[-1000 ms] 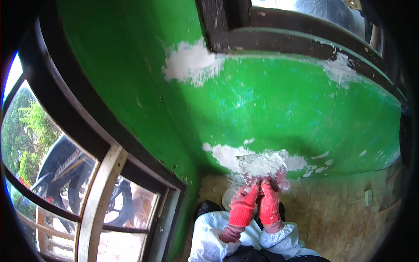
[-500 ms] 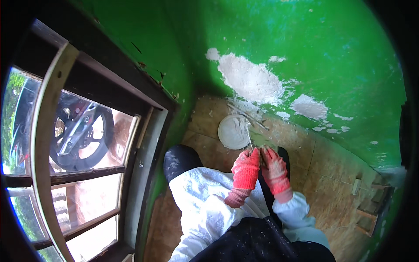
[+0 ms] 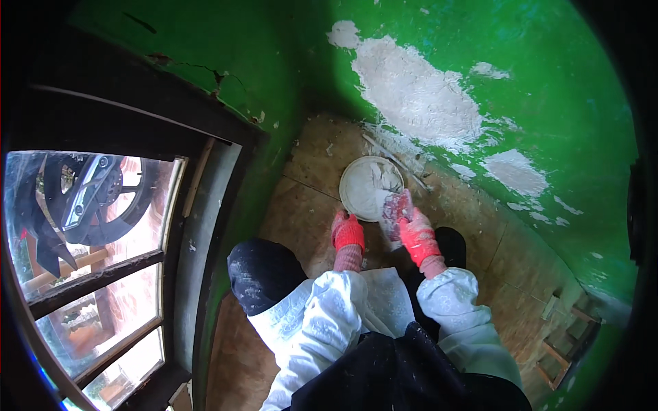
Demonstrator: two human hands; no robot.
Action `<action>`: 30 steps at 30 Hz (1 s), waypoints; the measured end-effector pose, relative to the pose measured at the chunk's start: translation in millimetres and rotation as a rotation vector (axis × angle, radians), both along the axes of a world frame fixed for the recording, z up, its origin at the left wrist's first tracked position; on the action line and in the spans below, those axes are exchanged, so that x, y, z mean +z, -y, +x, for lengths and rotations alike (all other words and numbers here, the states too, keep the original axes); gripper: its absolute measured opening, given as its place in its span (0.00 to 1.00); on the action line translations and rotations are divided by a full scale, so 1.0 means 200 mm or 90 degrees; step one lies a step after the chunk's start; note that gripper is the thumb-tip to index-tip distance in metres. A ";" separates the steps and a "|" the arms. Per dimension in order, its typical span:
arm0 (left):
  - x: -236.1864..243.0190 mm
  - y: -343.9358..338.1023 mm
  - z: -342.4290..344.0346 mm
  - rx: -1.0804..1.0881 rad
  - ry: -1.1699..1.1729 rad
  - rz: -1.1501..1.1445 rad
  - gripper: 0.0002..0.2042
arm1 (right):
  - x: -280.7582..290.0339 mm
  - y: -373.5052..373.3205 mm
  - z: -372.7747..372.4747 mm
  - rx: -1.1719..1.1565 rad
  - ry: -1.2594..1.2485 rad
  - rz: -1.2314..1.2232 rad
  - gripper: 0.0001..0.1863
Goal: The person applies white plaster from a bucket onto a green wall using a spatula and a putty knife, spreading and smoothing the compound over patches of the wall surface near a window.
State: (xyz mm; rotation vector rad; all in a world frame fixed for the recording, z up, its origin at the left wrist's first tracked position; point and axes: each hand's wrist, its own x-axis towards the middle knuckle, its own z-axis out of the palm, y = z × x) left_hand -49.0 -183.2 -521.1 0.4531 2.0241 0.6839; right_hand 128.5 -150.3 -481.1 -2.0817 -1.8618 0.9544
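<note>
A round white tub (image 3: 347, 194) of white putty stands on the floor ahead of my knees. My left hand (image 3: 347, 233), in a red knitted glove, is closed at the tub's near rim. My right hand (image 3: 419, 236), gloved the same way, is closed on a flat putty scraper (image 3: 393, 214). The scraper is pinkish-red and smeared with white; its far end reaches over the tub's right side, at the putty. Its grip is mostly hidden by my fingers.
Ahead rises a green wall (image 3: 562, 89) with a large white putty patch (image 3: 418, 96) and a smaller one (image 3: 515, 172). A thin stick (image 3: 394, 159) lies behind the tub. At left is a dark-framed window (image 3: 96, 288). A small wooden frame (image 3: 563, 353) rests at right.
My hands, close together before, have moved apart. The left has gone to the tub's rim; the right has brought the scraper, now seen flat, to the tub. The view has shifted.
</note>
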 end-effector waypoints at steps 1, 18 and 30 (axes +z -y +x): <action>-0.04 -0.02 -0.01 -0.094 -0.072 0.038 0.16 | 0.09 -0.04 -0.08 -0.023 -0.024 -0.102 0.18; -0.29 -0.10 -0.07 -0.221 -0.164 -0.097 0.29 | -0.02 -0.43 -0.05 0.067 -0.036 -0.002 0.18; -0.20 -0.14 -0.11 -0.300 -0.160 -0.106 0.31 | 0.06 -0.90 -0.14 0.445 0.065 -0.073 0.18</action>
